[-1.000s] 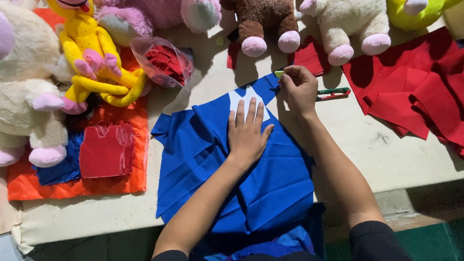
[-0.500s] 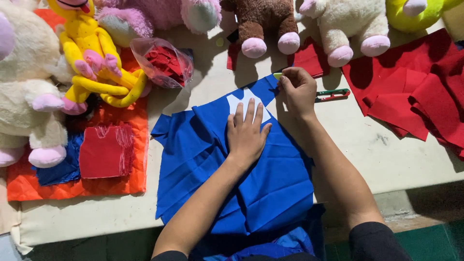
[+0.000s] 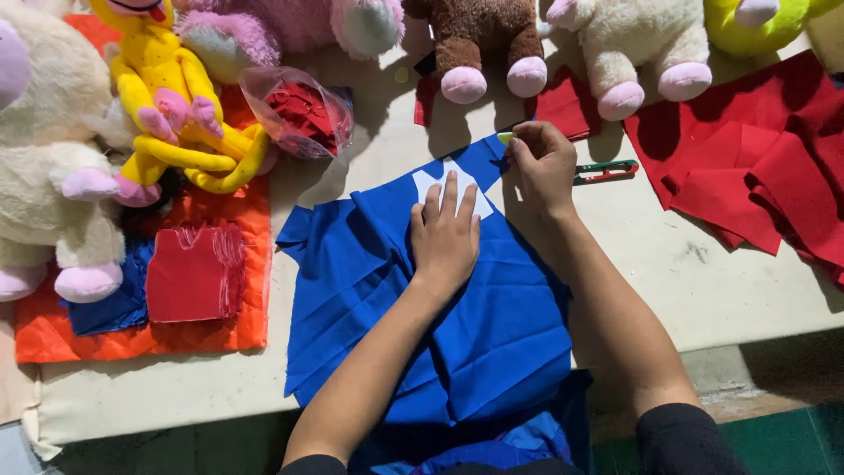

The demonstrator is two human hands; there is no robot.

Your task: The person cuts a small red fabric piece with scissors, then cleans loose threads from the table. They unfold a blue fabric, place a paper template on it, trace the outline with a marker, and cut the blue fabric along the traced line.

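Fingers of the left hand (image 3: 446, 236) lie flat and spread, pinning a white pattern piece (image 3: 432, 182) on soft, limp blue fabric (image 3: 369, 290), while the right hand (image 3: 543, 163) pinches a small yellow-green marker (image 3: 505, 137) at its edge.

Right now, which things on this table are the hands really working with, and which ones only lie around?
In use:
- left hand pressing the white pattern piece
- blue fabric
- right hand pinching a small yellow-green marker

Lying about:
- scissors
- red fabric pieces
- plush toys
- clear bag
- orange cloth
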